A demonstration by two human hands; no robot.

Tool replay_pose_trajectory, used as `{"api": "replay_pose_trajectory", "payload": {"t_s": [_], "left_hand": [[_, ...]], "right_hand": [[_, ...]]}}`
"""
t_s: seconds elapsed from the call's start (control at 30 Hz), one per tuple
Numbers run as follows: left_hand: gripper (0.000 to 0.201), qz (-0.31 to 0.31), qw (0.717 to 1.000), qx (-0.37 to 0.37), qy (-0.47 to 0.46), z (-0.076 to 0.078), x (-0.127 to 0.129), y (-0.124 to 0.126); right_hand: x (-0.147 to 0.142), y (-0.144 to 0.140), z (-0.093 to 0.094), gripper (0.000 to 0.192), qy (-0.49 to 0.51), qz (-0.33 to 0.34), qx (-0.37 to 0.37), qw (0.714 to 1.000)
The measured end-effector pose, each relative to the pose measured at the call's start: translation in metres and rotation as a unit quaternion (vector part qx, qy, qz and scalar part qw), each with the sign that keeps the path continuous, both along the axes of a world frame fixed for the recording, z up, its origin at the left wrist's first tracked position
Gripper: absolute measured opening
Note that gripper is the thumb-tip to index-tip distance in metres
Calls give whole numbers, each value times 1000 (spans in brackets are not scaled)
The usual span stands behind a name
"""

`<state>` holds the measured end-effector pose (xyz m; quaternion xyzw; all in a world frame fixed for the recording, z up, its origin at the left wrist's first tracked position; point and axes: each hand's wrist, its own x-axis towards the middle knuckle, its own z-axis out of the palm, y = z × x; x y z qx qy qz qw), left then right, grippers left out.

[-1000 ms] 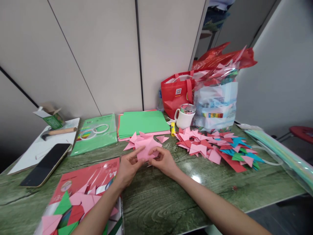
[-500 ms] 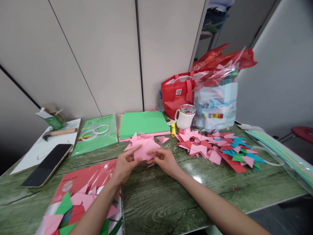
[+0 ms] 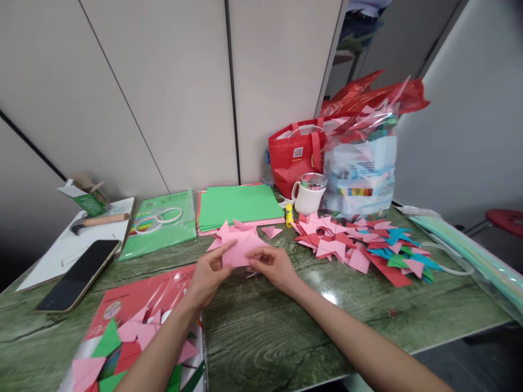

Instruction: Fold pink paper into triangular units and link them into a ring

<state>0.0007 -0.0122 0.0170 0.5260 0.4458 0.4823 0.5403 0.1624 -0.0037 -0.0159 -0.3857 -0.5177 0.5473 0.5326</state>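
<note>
A pink sheet of folding paper (image 3: pixel 238 251) is held up between my two hands above the table. My left hand (image 3: pixel 209 275) pinches its left edge, thumb below and index finger stretched along its face. At its right side my right hand (image 3: pixel 274 267) grips the paper between thumb and bent fingers. Faint crease lines show on the sheet. Just behind it lie several folded pink pieces (image 3: pixel 227 231), partly hidden by the paper, with a small pink triangle (image 3: pixel 272 232) to their right.
A heap of folded pink, red, blue and green pieces (image 3: pixel 333 239) spreads to the right. Behind stand a glue stick (image 3: pixel 289 215), a white mug (image 3: pixel 309 196) and bags (image 3: pixel 296 158). Green paper (image 3: pixel 241 207), a hammer (image 3: pixel 102 220), a phone (image 3: pixel 79 276) and a red paper packet (image 3: pixel 151 288) lie leftward.
Both hands stay in nearly the same place with the pink paper. The fingers of my right hand have shifted slightly at its right edge.
</note>
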Motion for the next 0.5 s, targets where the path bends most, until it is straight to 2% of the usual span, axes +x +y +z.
{"api": "replay_pose_trajectory", "payload": {"t_s": [0.33,0.5], "left_hand": [[55,15,999,20,36,-3,2,-1],[56,-1,1000,-24,-18,-2,0,0]], "right_hand": [[2,0,2,18,-31,13,9,999],[3,-1,4,19,-49,13,15,999]]}}
